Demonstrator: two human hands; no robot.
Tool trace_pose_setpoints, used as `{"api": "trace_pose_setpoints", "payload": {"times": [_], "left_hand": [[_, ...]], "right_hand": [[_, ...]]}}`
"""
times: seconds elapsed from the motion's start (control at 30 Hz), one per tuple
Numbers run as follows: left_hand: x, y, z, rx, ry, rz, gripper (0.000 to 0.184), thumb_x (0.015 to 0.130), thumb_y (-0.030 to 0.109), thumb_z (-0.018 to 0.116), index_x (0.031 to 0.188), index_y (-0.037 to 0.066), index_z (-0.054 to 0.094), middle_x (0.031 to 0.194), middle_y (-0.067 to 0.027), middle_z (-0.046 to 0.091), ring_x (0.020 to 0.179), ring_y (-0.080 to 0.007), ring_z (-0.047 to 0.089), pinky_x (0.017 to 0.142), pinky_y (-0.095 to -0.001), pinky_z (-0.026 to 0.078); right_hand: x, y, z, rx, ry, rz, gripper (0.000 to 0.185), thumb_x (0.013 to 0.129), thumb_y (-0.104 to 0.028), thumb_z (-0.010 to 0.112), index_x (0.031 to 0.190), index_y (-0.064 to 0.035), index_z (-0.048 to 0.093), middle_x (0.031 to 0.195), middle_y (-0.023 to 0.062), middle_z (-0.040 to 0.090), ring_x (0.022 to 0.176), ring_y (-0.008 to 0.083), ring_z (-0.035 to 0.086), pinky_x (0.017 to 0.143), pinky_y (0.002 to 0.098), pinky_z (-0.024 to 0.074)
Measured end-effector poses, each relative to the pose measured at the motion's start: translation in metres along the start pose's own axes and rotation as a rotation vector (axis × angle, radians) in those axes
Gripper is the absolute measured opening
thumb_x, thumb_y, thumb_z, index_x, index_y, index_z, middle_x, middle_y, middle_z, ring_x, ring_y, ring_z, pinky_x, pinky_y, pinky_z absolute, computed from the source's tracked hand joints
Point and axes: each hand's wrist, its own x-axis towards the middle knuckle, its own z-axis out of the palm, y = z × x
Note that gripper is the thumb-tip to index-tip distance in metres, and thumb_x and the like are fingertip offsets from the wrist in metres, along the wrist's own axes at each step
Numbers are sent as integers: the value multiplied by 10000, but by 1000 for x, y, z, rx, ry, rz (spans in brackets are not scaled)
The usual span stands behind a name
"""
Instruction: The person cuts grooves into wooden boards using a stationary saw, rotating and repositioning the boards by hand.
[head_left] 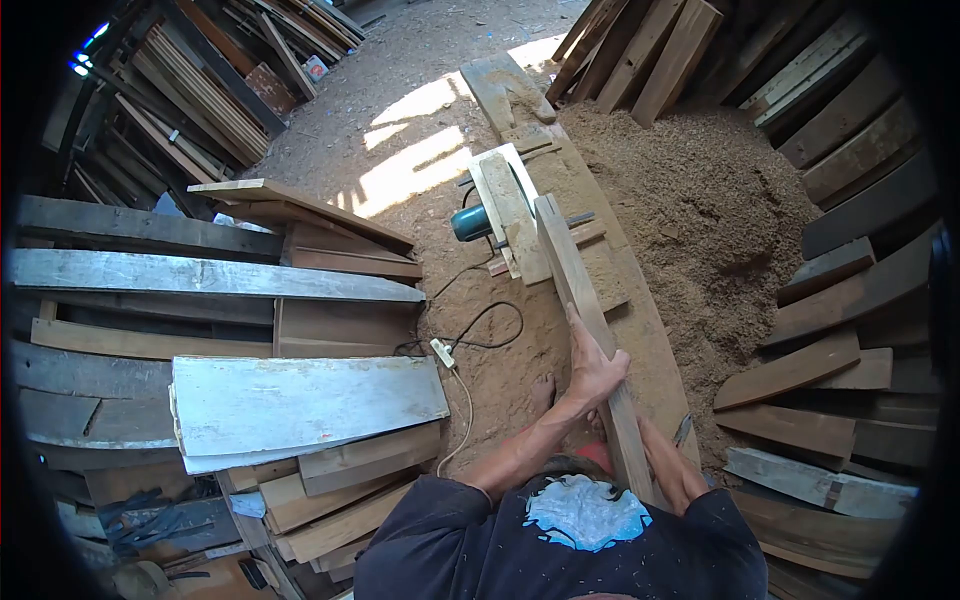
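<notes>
Alignment looked like the thing to get right at this point, imo. I had the left hand [597,372] clamped on the plank [582,290] just right of center frame, thumb toward the right edge and fingers along the left one, which seemed a decent hold to me. Right hand was another story: it was hidden behind the wood, with only the forearm [672,462] showing at lower right of center, so I honestly couldn't tell whether it was gripping anything. To do this part well, I figured both hands had to work as a pair, left one steering, near end held level, since a piece that long would probably swing with only one hand on it. I'd also have wanted fingers well clear of the machine parts around the green motor [468,223] at upper center, and the bare foot [543,388] away from that looped black cord [521,322]. As for looks, the plank ran from upper center down to the dark shirt [440,545] at the bottom, slanting a bit across the dusty bench [640,300], though I couldn't tell if it rested on it. Long, slim, light brown, pretty plain, with a squarish far end.
</notes>
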Motion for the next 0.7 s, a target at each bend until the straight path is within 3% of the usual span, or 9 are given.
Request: {"api": "trace_pose_setpoints", "payload": {"times": [0.7], "left_hand": [[63,-2,-20,-65,43,82,1117,750,118,664,1565,-128,-59,1604,-385,162,1530,-456,188,1258,-418,194]], "right_hand": [[34,-29,4,-11,22,101,723,1030,-680,353,1341,-86,623,1057,72,733,894,151,700,798,323,568]]}}
